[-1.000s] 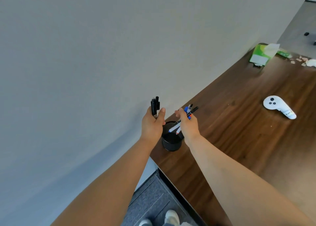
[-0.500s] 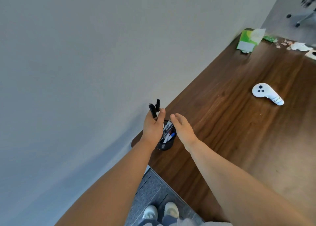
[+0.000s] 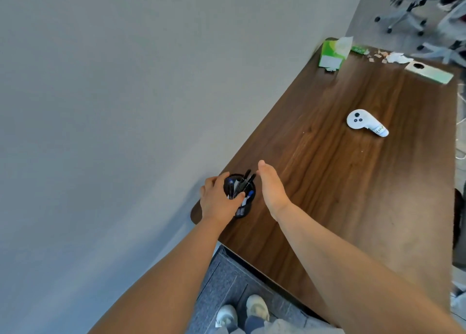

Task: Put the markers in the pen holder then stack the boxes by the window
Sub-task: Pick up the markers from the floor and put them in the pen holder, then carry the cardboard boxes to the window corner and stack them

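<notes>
Walnut-brown wood makes up the table (image 3: 327, 182), seen in the single head view running away along a grey wall (image 3: 113, 106). At its near corner stands the black mesh pen holder (image 3: 242, 210), upright on the wood. It holds a loose bunch of markers (image 3: 244, 183): several black ones lean towards the right and stick out over the rim, a dark blue cap shows at the left, and a white barrel with a blue tip sits lower on the near side. The left hand (image 3: 218, 200) grips the pen holder from the wall side, fingers curled round its far rim and the thumb hooked over the near rim. The right hand (image 3: 273, 189) is flat and edge-on just right of the holder, fingers straight and together, holding nothing; whether it touches the holder cannot be told. Well apart, further up the table, a white controller (image 3: 367, 126) lies on its side. At the far end a green tissue box (image 3: 332, 54) has a tissue poking from its top, with paper scraps (image 3: 385, 56) near it. Two pale shoes (image 3: 242, 313) show on the floor below.
</notes>
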Demonstrator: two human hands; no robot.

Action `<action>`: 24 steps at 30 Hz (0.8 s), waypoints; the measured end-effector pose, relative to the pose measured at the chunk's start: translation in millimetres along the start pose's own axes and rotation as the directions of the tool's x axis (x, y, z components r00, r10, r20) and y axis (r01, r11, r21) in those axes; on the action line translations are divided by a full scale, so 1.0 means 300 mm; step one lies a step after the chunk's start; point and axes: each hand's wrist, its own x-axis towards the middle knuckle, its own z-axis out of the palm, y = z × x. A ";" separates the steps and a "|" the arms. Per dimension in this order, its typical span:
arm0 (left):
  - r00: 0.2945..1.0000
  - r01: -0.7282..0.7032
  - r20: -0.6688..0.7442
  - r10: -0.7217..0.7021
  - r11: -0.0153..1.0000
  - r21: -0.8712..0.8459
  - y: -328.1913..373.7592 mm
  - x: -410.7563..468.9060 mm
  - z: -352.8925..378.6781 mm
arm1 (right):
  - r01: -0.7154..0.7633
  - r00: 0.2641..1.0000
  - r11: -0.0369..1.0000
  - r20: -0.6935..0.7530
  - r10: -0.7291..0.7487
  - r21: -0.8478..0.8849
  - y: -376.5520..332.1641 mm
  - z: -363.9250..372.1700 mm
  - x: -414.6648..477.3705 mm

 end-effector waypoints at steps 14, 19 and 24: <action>0.956 -0.290 -0.015 0.294 0.930 -0.227 0.076 -0.110 -0.003 | 0.004 0.922 0.995 -0.385 -0.042 -0.098 0.153 -0.068 -0.156; 0.919 -0.350 0.098 0.382 0.904 -0.245 0.129 -0.188 0.090 | 0.033 0.885 0.999 -0.463 -0.049 -0.043 0.192 -0.170 -0.274; 0.860 -0.430 0.187 0.475 0.872 -0.236 0.214 -0.305 0.196 | 0.048 0.849 0.999 -0.528 -0.036 0.009 0.258 -0.338 -0.411</action>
